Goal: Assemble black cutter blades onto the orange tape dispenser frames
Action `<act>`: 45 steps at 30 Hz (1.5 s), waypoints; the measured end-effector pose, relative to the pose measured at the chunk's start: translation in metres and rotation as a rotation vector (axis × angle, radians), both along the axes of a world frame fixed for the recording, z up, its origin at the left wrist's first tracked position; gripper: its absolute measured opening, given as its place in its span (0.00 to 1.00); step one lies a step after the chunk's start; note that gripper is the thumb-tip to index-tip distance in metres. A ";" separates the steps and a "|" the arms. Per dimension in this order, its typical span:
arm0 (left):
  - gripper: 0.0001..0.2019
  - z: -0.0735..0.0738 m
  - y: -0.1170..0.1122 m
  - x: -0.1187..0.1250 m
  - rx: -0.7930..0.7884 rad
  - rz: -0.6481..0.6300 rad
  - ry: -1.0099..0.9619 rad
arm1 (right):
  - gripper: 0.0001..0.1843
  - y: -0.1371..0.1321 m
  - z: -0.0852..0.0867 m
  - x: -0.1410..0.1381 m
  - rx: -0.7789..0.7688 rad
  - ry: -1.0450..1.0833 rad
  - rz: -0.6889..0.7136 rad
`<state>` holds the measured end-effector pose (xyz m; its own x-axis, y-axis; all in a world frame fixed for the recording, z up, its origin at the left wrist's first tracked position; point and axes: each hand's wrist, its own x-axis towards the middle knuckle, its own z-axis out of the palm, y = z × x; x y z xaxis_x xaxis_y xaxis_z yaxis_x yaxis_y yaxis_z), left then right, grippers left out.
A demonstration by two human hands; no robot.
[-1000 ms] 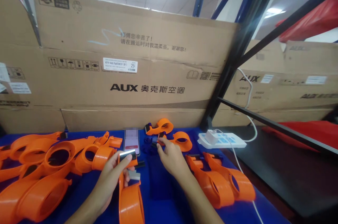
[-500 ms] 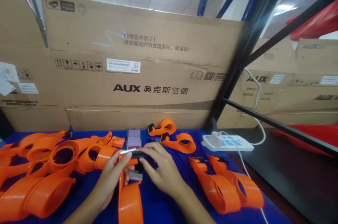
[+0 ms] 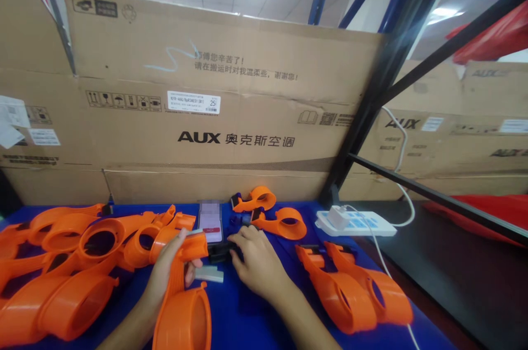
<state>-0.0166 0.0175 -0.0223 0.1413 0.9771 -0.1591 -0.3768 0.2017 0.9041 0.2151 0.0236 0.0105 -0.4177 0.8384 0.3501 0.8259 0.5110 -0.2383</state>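
My left hand [image 3: 167, 264] is closed round the neck of an orange tape dispenser [image 3: 183, 314], whose wide ring hangs toward me. A thin silvery strip [image 3: 194, 232] shows at its upper end, beside my thumb. My right hand [image 3: 256, 262] is low over the blue surface, its fingers curled and pinching at a black plastic part [image 3: 219, 252] just right of the dispenser's head. Whether that part touches the dispenser I cannot tell. Grey metal strips [image 3: 209, 273] lie between the hands. Fingertips of both hands are partly hidden.
Several orange dispensers [image 3: 99, 242] are heaped at the left. Two more dispensers [image 3: 284, 223] lie at the back and two [image 3: 346, 295] at the right. A phone [image 3: 211, 218] stands behind my hands. A white power strip [image 3: 358, 223] trails cables. Cardboard [image 3: 206, 168] walls the back.
My left hand has turned the dispenser, so its ring faces more to the right. My right hand has drawn slightly right, away from the dispenser's head.
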 end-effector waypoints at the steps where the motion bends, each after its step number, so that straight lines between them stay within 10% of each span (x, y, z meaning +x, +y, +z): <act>1: 0.35 0.000 0.000 0.001 0.002 0.012 -0.003 | 0.13 0.001 0.000 0.001 0.003 -0.002 -0.007; 15: 0.36 0.004 -0.002 0.004 0.085 -0.012 0.025 | 0.15 -0.002 -0.005 -0.009 -0.012 -0.024 0.059; 22: 0.24 0.010 -0.012 0.015 0.160 0.181 0.133 | 0.13 -0.007 0.012 -0.007 -0.027 0.336 0.132; 31: 0.22 0.015 -0.023 0.026 0.345 -0.082 0.438 | 0.05 -0.017 0.017 -0.024 -0.091 0.592 0.315; 38: 0.18 0.027 -0.021 0.010 0.278 0.116 0.255 | 0.08 -0.001 0.023 0.005 0.031 0.723 0.129; 45: 0.17 0.034 -0.022 0.004 0.250 0.227 0.064 | 0.05 -0.010 0.024 0.005 -0.039 0.261 0.214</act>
